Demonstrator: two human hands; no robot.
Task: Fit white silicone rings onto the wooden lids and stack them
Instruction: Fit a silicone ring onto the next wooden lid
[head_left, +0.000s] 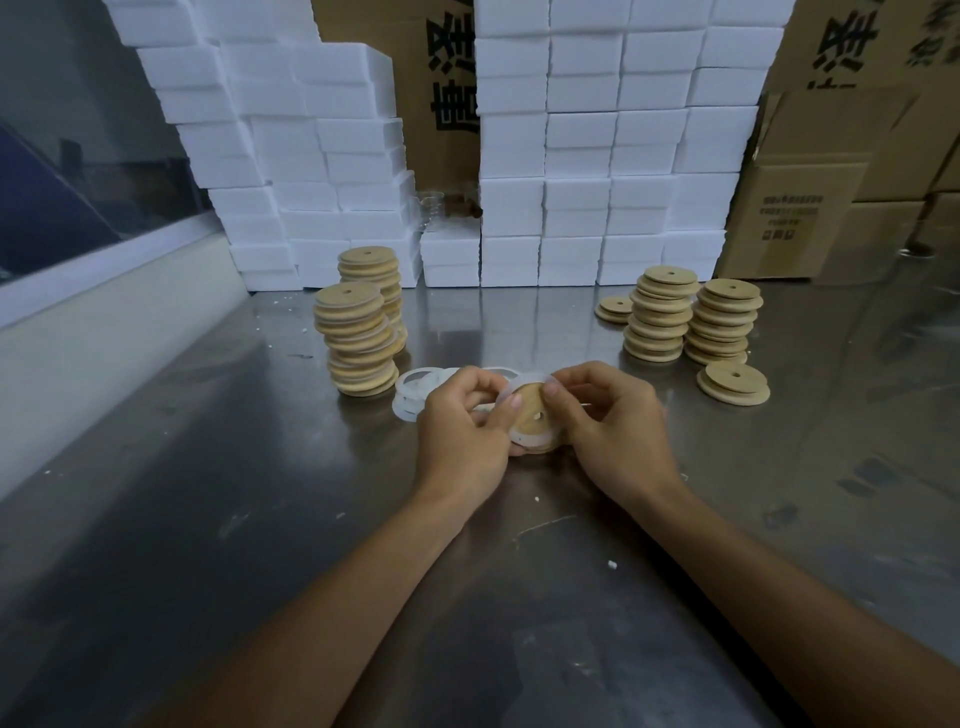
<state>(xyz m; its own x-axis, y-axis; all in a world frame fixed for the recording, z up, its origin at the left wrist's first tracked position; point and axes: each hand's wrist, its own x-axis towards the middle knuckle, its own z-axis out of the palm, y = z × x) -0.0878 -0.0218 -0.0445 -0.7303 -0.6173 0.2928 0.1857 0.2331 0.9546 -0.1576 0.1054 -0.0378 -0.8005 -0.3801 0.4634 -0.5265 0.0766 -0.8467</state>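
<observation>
Both hands hold one round wooden lid (531, 410) with a centre hole, just above the steel table. A white silicone ring (530, 441) runs round the lid's rim. My left hand (462, 431) grips the lid's left edge, thumb on the ring. My right hand (608, 421) pinches the right edge. Loose white rings (415, 387) lie on the table behind my left hand. Two stacks of ringed lids (358, 338) stand at the left. Stacks of bare lids (660, 317) stand at the right, with a low pile (732, 382) nearer me.
The steel table (260, 467) carries small white crumbs. White foam boxes (571, 182) are piled along the back, with brown cartons (831, 197) at the right. A white ledge (78, 338) runs along the table's left side.
</observation>
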